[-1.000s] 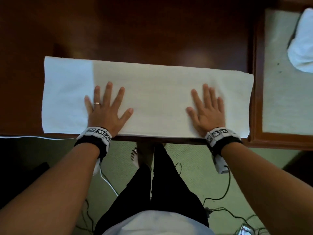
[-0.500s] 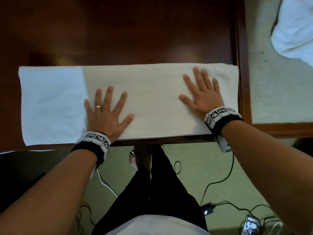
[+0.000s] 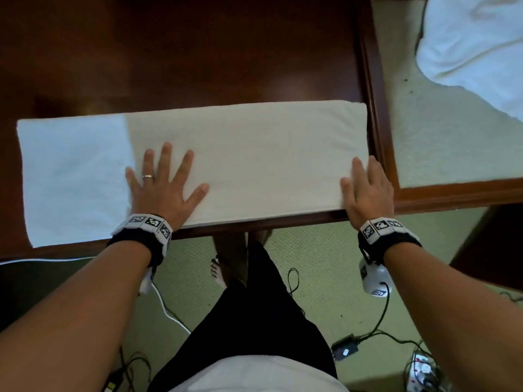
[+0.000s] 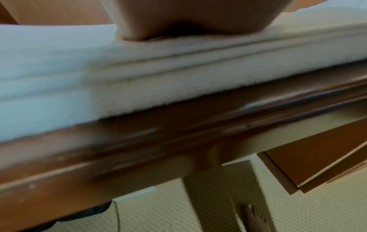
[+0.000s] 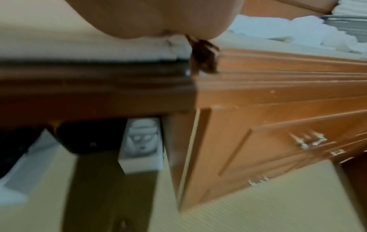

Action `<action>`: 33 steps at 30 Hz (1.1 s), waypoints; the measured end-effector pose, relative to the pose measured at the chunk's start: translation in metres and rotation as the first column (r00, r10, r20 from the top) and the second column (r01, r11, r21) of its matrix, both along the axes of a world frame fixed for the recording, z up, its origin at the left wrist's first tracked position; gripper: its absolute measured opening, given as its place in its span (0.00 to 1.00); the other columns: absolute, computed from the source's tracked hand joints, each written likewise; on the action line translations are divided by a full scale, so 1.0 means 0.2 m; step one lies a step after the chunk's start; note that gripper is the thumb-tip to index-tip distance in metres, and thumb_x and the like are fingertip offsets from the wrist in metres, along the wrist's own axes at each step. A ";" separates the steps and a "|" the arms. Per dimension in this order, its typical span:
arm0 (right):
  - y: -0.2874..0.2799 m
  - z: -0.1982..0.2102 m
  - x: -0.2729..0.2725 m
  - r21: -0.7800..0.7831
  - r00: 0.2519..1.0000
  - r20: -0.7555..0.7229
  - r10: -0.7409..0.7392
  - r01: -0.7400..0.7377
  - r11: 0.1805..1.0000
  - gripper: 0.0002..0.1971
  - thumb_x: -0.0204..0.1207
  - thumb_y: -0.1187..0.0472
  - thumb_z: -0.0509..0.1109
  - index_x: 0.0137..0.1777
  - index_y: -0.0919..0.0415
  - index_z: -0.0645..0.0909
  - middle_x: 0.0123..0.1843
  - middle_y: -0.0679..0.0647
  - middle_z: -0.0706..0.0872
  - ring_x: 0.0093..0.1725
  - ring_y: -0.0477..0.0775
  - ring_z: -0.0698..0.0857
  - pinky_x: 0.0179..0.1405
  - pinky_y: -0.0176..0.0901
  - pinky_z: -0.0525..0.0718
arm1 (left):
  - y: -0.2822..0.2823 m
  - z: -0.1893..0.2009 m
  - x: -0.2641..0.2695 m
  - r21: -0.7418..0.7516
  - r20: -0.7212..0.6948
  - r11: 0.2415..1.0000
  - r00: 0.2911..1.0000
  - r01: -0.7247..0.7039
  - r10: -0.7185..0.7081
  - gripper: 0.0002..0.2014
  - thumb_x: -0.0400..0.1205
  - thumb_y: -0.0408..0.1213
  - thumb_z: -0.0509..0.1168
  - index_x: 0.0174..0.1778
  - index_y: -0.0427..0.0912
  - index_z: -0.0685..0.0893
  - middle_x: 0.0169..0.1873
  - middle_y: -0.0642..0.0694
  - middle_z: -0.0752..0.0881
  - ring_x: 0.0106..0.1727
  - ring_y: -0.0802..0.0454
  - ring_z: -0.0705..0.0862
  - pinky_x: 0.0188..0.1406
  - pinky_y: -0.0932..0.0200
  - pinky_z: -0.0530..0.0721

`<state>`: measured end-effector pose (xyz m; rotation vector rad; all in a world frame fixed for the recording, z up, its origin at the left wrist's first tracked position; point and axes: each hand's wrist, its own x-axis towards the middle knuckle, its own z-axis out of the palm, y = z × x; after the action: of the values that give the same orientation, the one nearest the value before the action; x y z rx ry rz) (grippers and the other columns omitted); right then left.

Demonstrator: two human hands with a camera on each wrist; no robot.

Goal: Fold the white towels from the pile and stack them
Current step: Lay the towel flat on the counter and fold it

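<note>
Along the near edge of the dark reddish-brown polished wooden table (image 3: 198,58) lies a long white terry towel folded into a narrow band (image 3: 240,154), its long side parallel to the table edge and its right end close to the table's right border. The left wrist view shows several stacked layers at the towel's near edge (image 4: 178,70), resting flat on the wood just back from the lip.

The left hand (image 3: 167,188) lies palm down on the towel left of centre, fingers (image 3: 165,157) straight and fanned apart, thumb out to the right; a ring sits on one finger. The heel of the palm presses into the pile at the near edge (image 4: 168,23).

The right hand (image 3: 368,190) rests at the towel's near right corner, fingers straight and held close together, partly on the cloth and partly over its end. Whether any fingertip hooks under the edge cannot be told; the right wrist view is blurred.

On the adjoining pale surface with a brown wooden frame (image 3: 441,142), to the right, lies a loose crumpled heap of white towels (image 3: 475,52), well apart from the folded one.

Below, green carpet (image 3: 325,264) carries dark cables (image 3: 379,315) and a small black adapter (image 3: 345,349). The person's dark trousers (image 3: 254,321) and a bare foot (image 3: 219,275) stand at the table.
</note>
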<state>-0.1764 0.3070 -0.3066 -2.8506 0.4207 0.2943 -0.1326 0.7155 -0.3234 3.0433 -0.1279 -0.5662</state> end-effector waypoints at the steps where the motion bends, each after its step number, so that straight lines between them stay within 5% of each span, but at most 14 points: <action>1: 0.00 0.01 0.04 0.043 0.995 0.069 -0.065 0.062 0.997 0.25 0.87 0.49 0.54 0.82 0.53 0.67 0.84 0.63 0.64 0.81 0.65 0.65 0.77 0.60 0.65 | 0.00 0.00 -0.01 -0.006 -0.005 1.000 1.000 -0.006 0.006 0.38 0.80 0.76 0.34 0.86 0.67 0.37 0.88 0.50 0.38 0.88 0.37 0.40 0.79 0.21 0.48; 3: 0.01 0.04 0.13 0.147 0.965 0.134 -0.227 0.207 0.967 0.20 0.84 0.60 0.58 0.74 0.61 0.76 0.74 0.66 0.75 0.71 0.69 0.75 0.67 0.56 0.73 | 0.01 0.02 -0.02 -0.003 -0.032 1.000 0.999 -0.016 0.015 0.38 0.80 0.75 0.36 0.85 0.68 0.36 0.88 0.50 0.37 0.88 0.38 0.39 0.80 0.22 0.47; 5: 0.02 0.09 0.21 0.189 0.923 0.020 -0.385 0.374 0.908 0.20 0.83 0.64 0.60 0.74 0.63 0.76 0.73 0.66 0.76 0.69 0.69 0.77 0.66 0.53 0.75 | 0.02 0.04 -0.03 0.011 -0.062 1.000 0.998 -0.022 0.023 0.38 0.79 0.76 0.36 0.85 0.69 0.35 0.88 0.52 0.35 0.88 0.39 0.38 0.81 0.23 0.46; 9: 0.04 0.14 0.28 0.216 0.860 -0.250 -0.444 0.497 0.841 0.24 0.79 0.59 0.66 0.75 0.63 0.74 0.73 0.65 0.78 0.69 0.67 0.79 0.62 0.51 0.77 | 0.09 0.07 -0.04 0.036 -0.115 0.998 0.992 -0.053 0.057 0.39 0.79 0.76 0.38 0.84 0.70 0.36 0.88 0.54 0.34 0.88 0.41 0.38 0.81 0.24 0.47; 14: 0.08 0.10 0.25 0.380 0.811 -0.350 -0.468 0.580 0.721 0.38 0.68 0.43 0.78 0.72 0.67 0.76 0.66 0.60 0.84 0.61 0.65 0.84 0.55 0.51 0.80 | 0.15 0.12 -0.05 0.019 -0.154 0.998 0.986 -0.067 0.069 0.38 0.80 0.74 0.43 0.85 0.69 0.39 0.88 0.54 0.36 0.88 0.41 0.40 0.82 0.27 0.49; 16: 0.09 0.10 0.23 0.435 0.811 -0.366 -0.457 0.583 0.687 0.32 0.67 0.45 0.80 0.65 0.66 0.82 0.61 0.61 0.88 0.56 0.63 0.87 0.57 0.53 0.85 | 0.14 0.14 -0.04 0.006 -0.151 0.998 0.986 -0.068 0.068 0.39 0.81 0.72 0.48 0.87 0.66 0.44 0.89 0.51 0.40 0.88 0.40 0.43 0.83 0.30 0.52; 20: 0.07 0.20 0.36 0.428 0.895 -0.264 -0.360 0.443 0.788 0.17 0.71 0.58 0.79 0.59 0.62 0.85 0.56 0.59 0.89 0.50 0.60 0.85 0.50 0.47 0.81 | 0.10 0.19 0.02 -0.068 -0.105 0.994 0.992 -0.084 0.077 0.37 0.83 0.62 0.60 0.86 0.54 0.60 0.88 0.42 0.54 0.86 0.36 0.55 0.83 0.37 0.60; 25: -0.01 0.51 0.80 0.226 0.964 0.085 -0.251 0.226 0.947 0.11 0.76 0.59 0.70 0.56 0.63 0.79 0.52 0.63 0.85 0.54 0.69 0.84 0.45 0.48 0.74 | -0.01 0.28 0.14 -0.082 -0.090 0.997 0.996 -0.017 0.010 0.31 0.84 0.55 0.62 0.82 0.44 0.72 0.83 0.39 0.68 0.81 0.37 0.67 0.79 0.40 0.68; 29: -0.13 0.82 1.17 0.041 0.944 0.313 -0.108 0.100 0.994 0.10 0.79 0.56 0.66 0.56 0.60 0.75 0.58 0.63 0.82 0.53 0.71 0.81 0.45 0.53 0.72 | -0.08 0.30 0.21 -0.097 -0.120 0.993 0.990 0.061 -0.072 0.35 0.74 0.61 0.51 0.65 0.44 0.88 0.67 0.38 0.84 0.65 0.34 0.84 0.61 0.37 0.84; 33: -0.20 1.06 1.41 -0.086 0.848 0.528 0.050 -0.005 0.996 0.11 0.77 0.56 0.67 0.53 0.62 0.75 0.56 0.64 0.81 0.49 0.73 0.81 0.46 0.61 0.77 | -0.14 0.31 0.29 -0.093 -0.160 0.986 0.975 0.140 -0.153 0.27 0.71 0.58 0.55 0.50 0.48 0.93 0.56 0.42 0.89 0.49 0.36 0.88 0.42 0.40 0.89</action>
<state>0.1052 0.2669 -0.0954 -2.8494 0.2774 -0.5165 -0.0747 0.6872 -0.2615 2.9086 -0.3620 -0.8020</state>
